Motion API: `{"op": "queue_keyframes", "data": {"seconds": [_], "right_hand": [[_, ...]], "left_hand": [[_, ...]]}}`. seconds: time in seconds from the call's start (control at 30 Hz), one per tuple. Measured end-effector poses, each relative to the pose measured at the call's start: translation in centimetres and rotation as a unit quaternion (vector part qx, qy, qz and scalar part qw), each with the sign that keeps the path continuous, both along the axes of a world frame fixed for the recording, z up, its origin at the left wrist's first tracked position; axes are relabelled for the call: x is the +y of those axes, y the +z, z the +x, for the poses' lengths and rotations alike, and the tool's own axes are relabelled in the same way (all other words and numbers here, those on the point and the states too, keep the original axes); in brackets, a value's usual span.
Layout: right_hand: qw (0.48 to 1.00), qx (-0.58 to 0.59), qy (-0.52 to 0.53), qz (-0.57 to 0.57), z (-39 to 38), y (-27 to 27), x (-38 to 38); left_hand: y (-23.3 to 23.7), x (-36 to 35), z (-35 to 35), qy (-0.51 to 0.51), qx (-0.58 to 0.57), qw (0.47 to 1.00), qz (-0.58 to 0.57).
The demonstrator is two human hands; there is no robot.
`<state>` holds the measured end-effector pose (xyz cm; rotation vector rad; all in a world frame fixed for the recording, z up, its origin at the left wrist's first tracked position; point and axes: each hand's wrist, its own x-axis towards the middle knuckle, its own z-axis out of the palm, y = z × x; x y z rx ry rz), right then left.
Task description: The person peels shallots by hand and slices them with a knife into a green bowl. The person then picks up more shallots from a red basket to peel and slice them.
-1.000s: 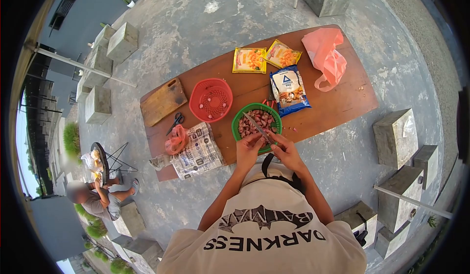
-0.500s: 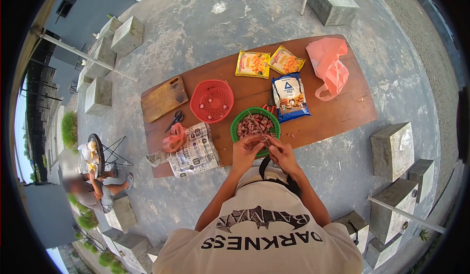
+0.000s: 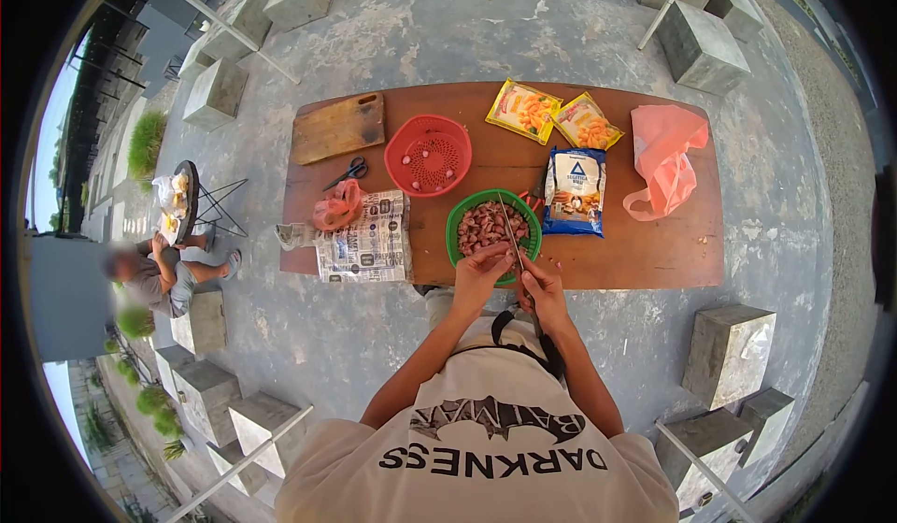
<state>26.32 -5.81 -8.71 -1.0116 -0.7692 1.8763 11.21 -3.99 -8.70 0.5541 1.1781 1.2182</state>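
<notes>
A green plastic basket [image 3: 453, 243] stands at the near edge of the table, filled with small reddish-purple shallots [image 3: 480, 228]. Over its near rim, my right hand [image 3: 545, 293] is closed around the handle of a knife [image 3: 510, 229]; the long blade points away from me across the basket. My left hand [image 3: 480, 274] is beside the knife, its fingertips pinched together. Whatever lies between those fingers is too small to make out. Beyond and to the left, a red plastic basket [image 3: 461, 140] has several pale, pinkish bulbs in it.
Left on the wooden table [image 3: 654, 257] are a cutting board [image 3: 336, 128], scissors [image 3: 348, 172], a small red plastic bag [image 3: 338, 205] and newspaper [image 3: 374, 247]. Right are yellow packets [image 3: 521, 110], a blue-white packet [image 3: 574, 191] and a pink bag [image 3: 668, 149]. A person [image 3: 163, 275] sits far left.
The view has shifted and turned, so the table looks straighter. The knife blade now shows clearly, reaching across the green basket. Both hands remain close together at its near rim.
</notes>
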Motion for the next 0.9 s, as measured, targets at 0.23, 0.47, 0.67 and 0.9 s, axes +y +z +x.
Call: {"op": "queue_keyframes", "data": {"seconds": [0.23, 0.47, 0.67, 0.9], "right_hand": [[0.999, -0.015, -0.038, -0.009, -1.2, 2.0, 0.9], [0.993, -0.041, -0.11, -0.007, -1.4, 0.9, 1.7], [0.992, -0.097, -0.077, -0.012, -2.8, 1.8, 0.4], [0.991, -0.116, 0.006, 0.067, -2.9, 2.0, 0.0]], "left_hand": [[0.1, 1.0, -2.0, -0.074, -0.009, 0.995, 0.064], [1.1, 1.5, -6.0, -0.061, -0.108, 0.991, 0.055], [1.4, 1.1, -7.2, -0.088, -0.135, 0.986, 0.05], [0.8, 1.1, -5.9, -0.066, -0.098, 0.993, 0.031]]}}
